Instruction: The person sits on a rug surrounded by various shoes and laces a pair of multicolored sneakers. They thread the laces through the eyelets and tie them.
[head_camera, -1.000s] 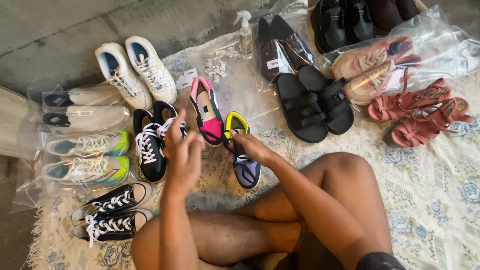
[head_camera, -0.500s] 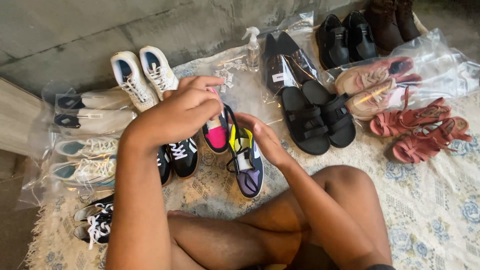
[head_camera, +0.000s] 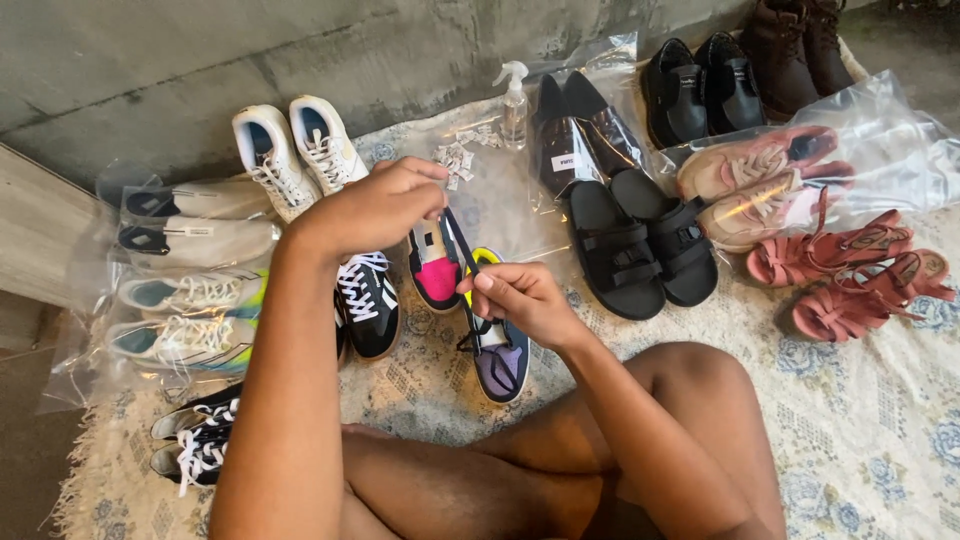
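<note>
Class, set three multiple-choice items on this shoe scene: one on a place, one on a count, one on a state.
1. Where is the clear plastic spray bottle? A beside the grey concrete wall B on the knee C inside a sandal
2. How many black strap sandals lie side by side? A one B two C four
3. The dark shoelace is: A knotted in a bow B coiled on the rug C pinched by left hand and right hand

A: it stands at the wall's foot. B: one pair shows. C: both hands' fingers grip it.
</note>
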